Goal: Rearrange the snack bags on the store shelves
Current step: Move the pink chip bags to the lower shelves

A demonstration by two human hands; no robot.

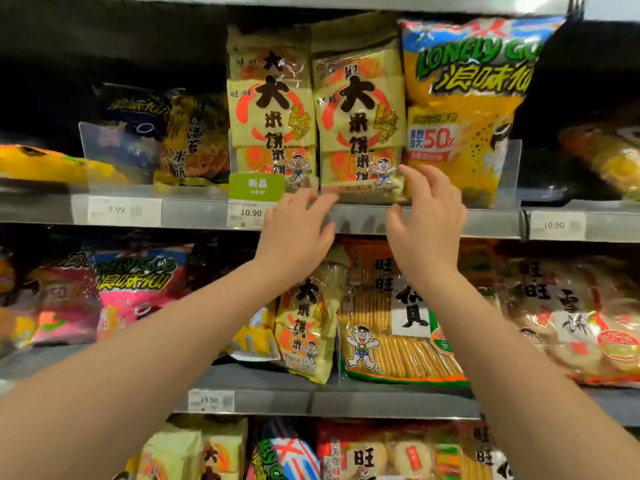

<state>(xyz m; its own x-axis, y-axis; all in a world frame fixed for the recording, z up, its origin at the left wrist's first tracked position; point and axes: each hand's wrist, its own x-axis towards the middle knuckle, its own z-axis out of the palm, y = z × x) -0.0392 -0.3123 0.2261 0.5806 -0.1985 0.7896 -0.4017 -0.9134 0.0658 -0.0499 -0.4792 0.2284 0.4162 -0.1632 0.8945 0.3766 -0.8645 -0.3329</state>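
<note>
Two bare hands reach up toward the upper shelf (363, 220) of a snack display. The left hand (298, 230) has its fingers spread and apart, its fingertips at the lower left corner of the right-hand rice cracker bag (360, 112); whether they touch the bag cannot be told. The right hand (427, 220) is also open, fingers loosely splayed, at that same bag's lower right corner, holding nothing. This pale yellow bag stands upright at the shelf's front edge, touching a matching rice cracker bag (270, 109) on its left. Just to the right stands a tall yellow chip bag (464, 98) with green lettering, behind a clear plastic divider (509, 168). To the left of the pair, darker snack bags (166, 133) lean behind another clear divider. A green tag (256, 187) sits above a price label (251, 213) reading 10.90 on the shelf rail, beside the left hand. On the shelf below, another rice cracker bag (308, 323) stands between the two forearms, with a bag of long crackers (391, 323) beside it and a pink chip bag (135, 289) further left.
</note>
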